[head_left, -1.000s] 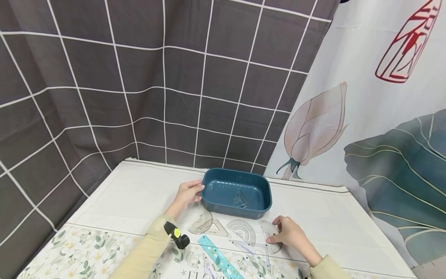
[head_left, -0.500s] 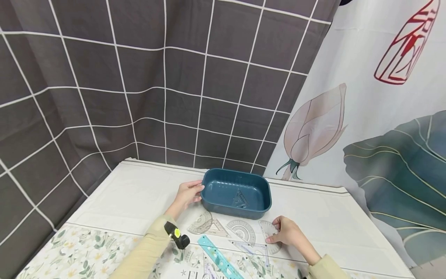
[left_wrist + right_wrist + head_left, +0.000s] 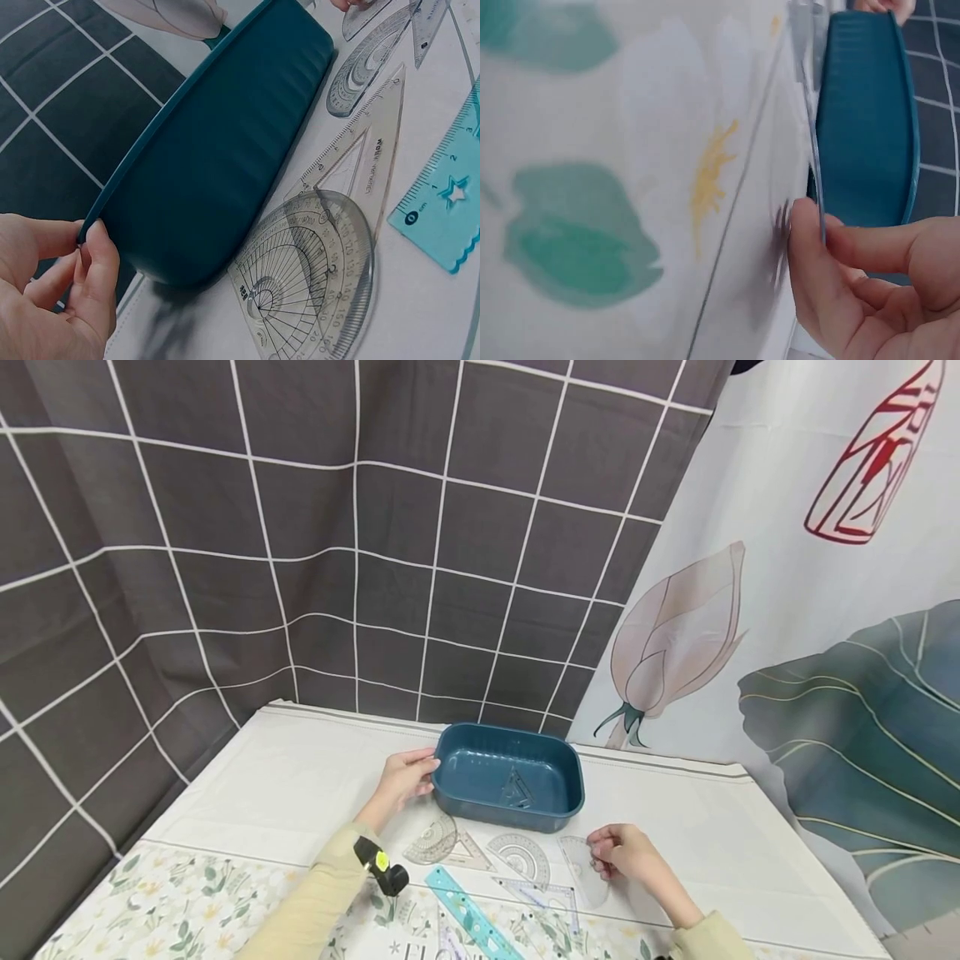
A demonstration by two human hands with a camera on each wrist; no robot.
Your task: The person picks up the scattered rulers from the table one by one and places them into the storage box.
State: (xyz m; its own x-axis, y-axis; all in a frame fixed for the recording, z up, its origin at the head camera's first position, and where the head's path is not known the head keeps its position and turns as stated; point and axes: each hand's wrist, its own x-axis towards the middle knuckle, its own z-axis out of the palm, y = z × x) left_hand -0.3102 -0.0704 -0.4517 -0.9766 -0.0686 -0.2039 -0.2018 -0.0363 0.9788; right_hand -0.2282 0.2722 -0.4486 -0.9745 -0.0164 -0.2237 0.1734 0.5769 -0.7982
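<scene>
At the left end of the dark blue plastic basin (image 3: 487,810), my left hand (image 3: 405,777) pinches the rim between thumb and fingers. A small clear set square (image 3: 517,787) lies inside the basin. My right hand (image 3: 624,852) pinches the curved edge of a clear protractor (image 3: 581,868). In the right wrist view this protractor (image 3: 815,142) appears edge-on, tilted up from the cloth. Left of it, another clear protractor (image 3: 519,858) lies flat. Below the basin's left end, a round-edged protractor (image 3: 315,262) overlaps a clear set square (image 3: 375,150).
A turquoise ruler (image 3: 472,910) lies slantwise at the front. Beside it is a clear set square with purple markings (image 3: 543,893), and another purple-marked piece (image 3: 450,935) sits at the bottom edge. Behind the table hangs a dark grid curtain (image 3: 315,568).
My right hand has shifted from spanning the protractor to pinching its right edge, and the protractor has tilted up. The left hand and the basin have stayed put.
</scene>
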